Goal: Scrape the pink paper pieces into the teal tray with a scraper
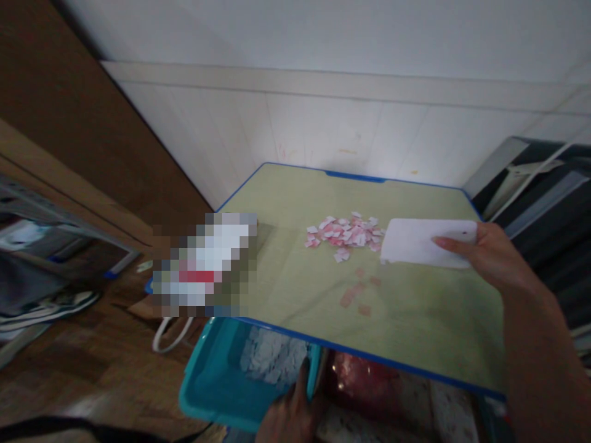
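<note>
My right hand (489, 252) grips a flat white scraper (415, 243) by its right end, thumb on top. The scraper's left edge is beside a pile of small pink-and-white paper pieces (346, 232) on a pale green folding table (286, 283) with a blue rim. A few flat pinkish pieces (355, 292) lie nearer the front edge. Low in the picture, my left hand (293, 412) holds the right rim of a teal plastic basin (207, 375). Many small white pieces (277, 357) lie inside the basin, just under the table's edge. Part of that hand is cut off below.
A pixelated box-like object (207, 261) stands at the table's left end. A white panelled wall (323, 123) runs behind. Dark items in a grey rack (549, 191) crowd the right side. A red shiny package (360, 381) sits below the table. At left, a shoe (50, 311) rests near the wooden floor.
</note>
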Demonstrator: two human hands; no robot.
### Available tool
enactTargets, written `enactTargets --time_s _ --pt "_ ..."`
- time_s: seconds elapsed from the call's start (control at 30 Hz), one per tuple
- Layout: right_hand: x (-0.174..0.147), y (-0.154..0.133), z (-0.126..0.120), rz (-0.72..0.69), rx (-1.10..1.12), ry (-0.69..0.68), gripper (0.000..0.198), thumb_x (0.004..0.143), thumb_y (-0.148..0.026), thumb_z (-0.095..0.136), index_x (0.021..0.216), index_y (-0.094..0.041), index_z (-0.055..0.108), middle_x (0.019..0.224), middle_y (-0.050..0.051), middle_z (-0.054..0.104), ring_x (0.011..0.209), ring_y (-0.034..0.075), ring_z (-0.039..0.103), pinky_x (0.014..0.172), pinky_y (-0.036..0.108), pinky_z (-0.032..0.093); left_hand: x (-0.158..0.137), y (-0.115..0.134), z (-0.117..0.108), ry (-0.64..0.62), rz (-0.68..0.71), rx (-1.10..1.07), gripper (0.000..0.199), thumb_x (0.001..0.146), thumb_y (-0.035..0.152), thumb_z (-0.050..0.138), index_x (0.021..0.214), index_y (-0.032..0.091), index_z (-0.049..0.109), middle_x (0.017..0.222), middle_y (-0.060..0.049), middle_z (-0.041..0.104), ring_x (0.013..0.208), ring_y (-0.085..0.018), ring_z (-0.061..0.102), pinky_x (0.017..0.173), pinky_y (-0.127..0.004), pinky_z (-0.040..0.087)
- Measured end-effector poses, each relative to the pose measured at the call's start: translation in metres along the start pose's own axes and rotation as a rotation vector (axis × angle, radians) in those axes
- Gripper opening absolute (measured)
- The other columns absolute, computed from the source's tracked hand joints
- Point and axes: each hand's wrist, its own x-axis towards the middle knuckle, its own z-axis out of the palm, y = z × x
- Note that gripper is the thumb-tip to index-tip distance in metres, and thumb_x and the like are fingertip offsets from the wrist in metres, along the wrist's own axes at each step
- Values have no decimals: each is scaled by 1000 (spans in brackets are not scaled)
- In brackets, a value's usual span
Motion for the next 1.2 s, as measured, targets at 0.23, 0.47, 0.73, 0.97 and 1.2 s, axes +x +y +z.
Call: enactTargets --time_s 0.23,0.47,0.73,0.97,1.2 --pt "3 8 30 -46 142 -90 29 55 -31 70 81 -17 66 82 4 69 66 18 63 62 30 50 -1 3 -5 -34 -20 46 45 67 12 52 108 30 51 133 -20 30 89 -28 58 70 -41 48" --pt "6 23 54 -19 157 -189 32 55 -29 71 82 -14 66 70 3 69 55 16 61 54 28 49 -3 3 -4 -4 -12 32 40 68 20 55 107 28 53 129 -20 37 84 -28 60 68 -40 49" --pt "-4 22 70 -34 159 -273 30 59 -29 68 84 -14 65 76 5 69 58 15 61 54 26 48 -1 -1 2 67 44 58 46 67 22 56 112 28 49 127 -20 39 81 -28 60 66 -40 50" --pt "-24 15 80 4 119 -435 25 57 -29 68 76 -12 66 70 4 69 55 15 61 53 26 48 -1 3 1 28 -2 58 50 65 25 59 113 29 47 127 -19 40 90 -27 57 71 -39 49" --pt "-54 9 72 40 89 -534 22 58 -26 67 76 -13 67 70 3 70 60 15 63 59 27 49 -1 -2 9 95 50 52 57 59 31 66 112 28 47 127 -18 40 85 -25 59 69 -37 50"
